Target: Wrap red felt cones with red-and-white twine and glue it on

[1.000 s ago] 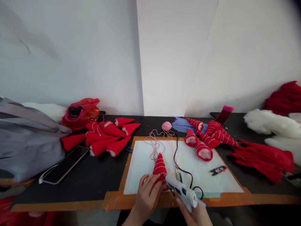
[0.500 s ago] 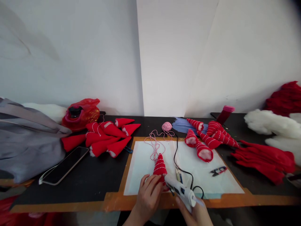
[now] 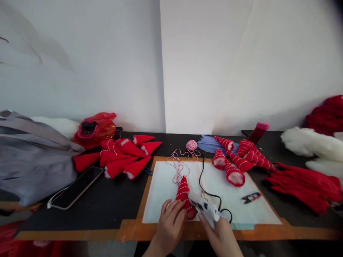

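A red felt cone point(image 3: 183, 192) with red-and-white cord wound around its upper part lies on the white sheet point(image 3: 160, 185), tip pointing away from me. My left hand point(image 3: 172, 220) is closed on the cone's lower left side. In my right hand point(image 3: 220, 233) is a white hot glue gun point(image 3: 205, 210), gripped by its handle, its front end against or just over the cone's right side. Loose twisted cord point(image 3: 177, 167) runs from the cone's tip back to a ball of cord point(image 3: 191, 145). My fingers hide part of the cone's base.
Several plain red cones point(image 3: 118, 166) lie at left, near a phone point(image 3: 76, 187) and a grey bag point(image 3: 34, 160). Cord-wrapped cones point(image 3: 235, 174), thread snips point(image 3: 251, 197), red fabric pieces point(image 3: 305, 184) and white stuffing point(image 3: 305, 141) are at right. A black cable point(image 3: 201, 175) crosses the sheet.
The glue gun's front end has shifted slightly relative to the cone, and more of the cone's lower right side now shows. The whole view has moved a little.
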